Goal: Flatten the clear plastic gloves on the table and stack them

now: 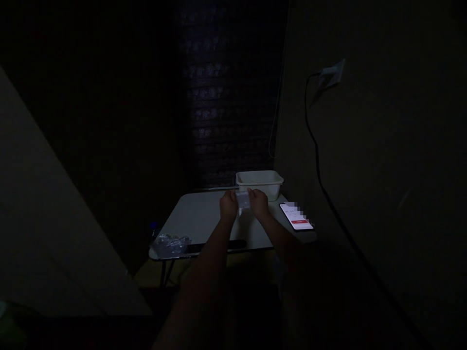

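Between my two hands I hold a small clear plastic bag [242,200] above the far part of a white folding table [204,214]. My left hand [228,204] pinches its left edge, and my right hand [258,201] pinches the right edge. Whether anything lies inside the bag is too dark to tell. Just behind my hands stands a white plastic bin [260,178], partly covered by my right hand. At the table's near left corner lies a crumpled heap of clear plastic [170,245].
A lit phone [296,217] lies on the table's right side. From a wall outlet [333,73] a black cable [318,165] runs down along the right wall. Dark window blinds [219,97] hang behind the table. A dark slot [237,244] marks the table's front edge.
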`<state>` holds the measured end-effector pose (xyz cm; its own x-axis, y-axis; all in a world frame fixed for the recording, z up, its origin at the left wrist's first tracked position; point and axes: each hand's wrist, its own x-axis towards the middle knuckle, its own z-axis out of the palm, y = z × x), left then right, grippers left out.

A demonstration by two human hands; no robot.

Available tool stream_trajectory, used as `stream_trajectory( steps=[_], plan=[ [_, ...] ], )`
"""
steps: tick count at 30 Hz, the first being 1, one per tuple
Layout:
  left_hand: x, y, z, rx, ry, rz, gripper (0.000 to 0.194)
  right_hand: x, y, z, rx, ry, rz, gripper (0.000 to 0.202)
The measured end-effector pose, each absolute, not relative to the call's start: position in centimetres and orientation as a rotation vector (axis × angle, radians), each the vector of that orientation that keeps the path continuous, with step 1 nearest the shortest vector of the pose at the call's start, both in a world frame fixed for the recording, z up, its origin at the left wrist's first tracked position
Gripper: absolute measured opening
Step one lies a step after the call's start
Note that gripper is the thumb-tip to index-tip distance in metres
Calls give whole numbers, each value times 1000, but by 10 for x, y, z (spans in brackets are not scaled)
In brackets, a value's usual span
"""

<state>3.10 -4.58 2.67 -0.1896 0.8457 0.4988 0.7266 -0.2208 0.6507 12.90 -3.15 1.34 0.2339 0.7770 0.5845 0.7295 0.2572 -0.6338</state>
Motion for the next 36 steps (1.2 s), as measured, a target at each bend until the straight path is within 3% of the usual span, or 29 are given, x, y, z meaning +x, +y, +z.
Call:
stream_trajectory(
  steps=[23, 31, 36],
  plan=[
    [33, -39, 30, 1946, 1892, 1417, 26, 129, -29, 18, -1435, -1442, 95, 33],
    [21, -37, 18, 1583, 1505, 1298, 35, 150, -28, 14, -1466, -1589, 61, 32],
    [19, -39, 17, 1421, 1324, 1247, 21, 155, -24, 10, -1444, -1690, 108, 32]
  ],
)
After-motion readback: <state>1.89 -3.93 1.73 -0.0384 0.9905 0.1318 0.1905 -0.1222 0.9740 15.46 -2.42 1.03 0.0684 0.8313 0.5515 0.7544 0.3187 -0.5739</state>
